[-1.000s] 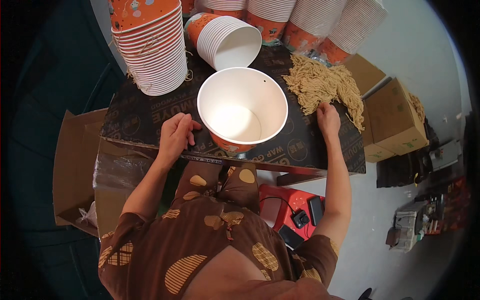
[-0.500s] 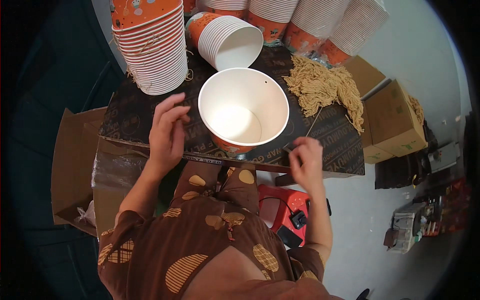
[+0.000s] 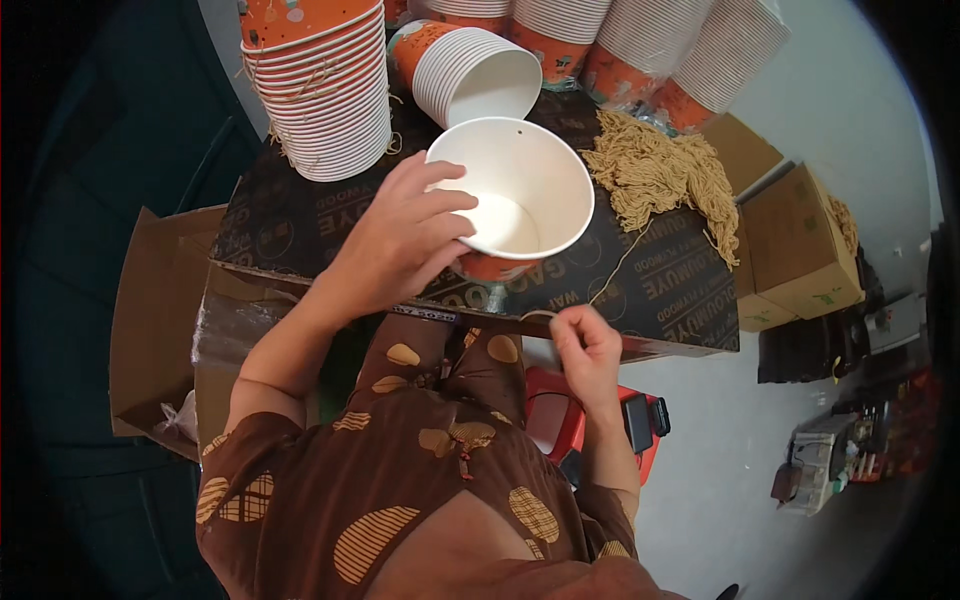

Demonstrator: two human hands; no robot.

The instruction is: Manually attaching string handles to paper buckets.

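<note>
A white-lined paper bucket (image 3: 545, 175) with an orange printed outside stands near the table's front edge. A small hole shows near its rim on the far side. My left hand (image 3: 405, 225) grips the bucket's left side, fingers over the rim and thumb on the outside. To the right of the bucket, my right hand (image 3: 588, 350) is closed in a pinch at the table edge. It holds a thin tan string (image 3: 618, 268), with a short end sticking out to the left of the fingers. The string runs back toward a heap of tan strings (image 3: 650, 165).
A tall stack of buckets (image 3: 325, 120) with strings stands at the left of the dark table (image 3: 290, 215). Another stack (image 3: 480, 80) lies on its side, with wrapped stacks (image 3: 640, 40) behind. Cardboard boxes (image 3: 800, 245) stand right; a red stool (image 3: 560, 395) is below.
My left hand has moved right and taken hold of the bucket's rim. The bucket has turned a little. My right hand has drawn the string left and toward me.
</note>
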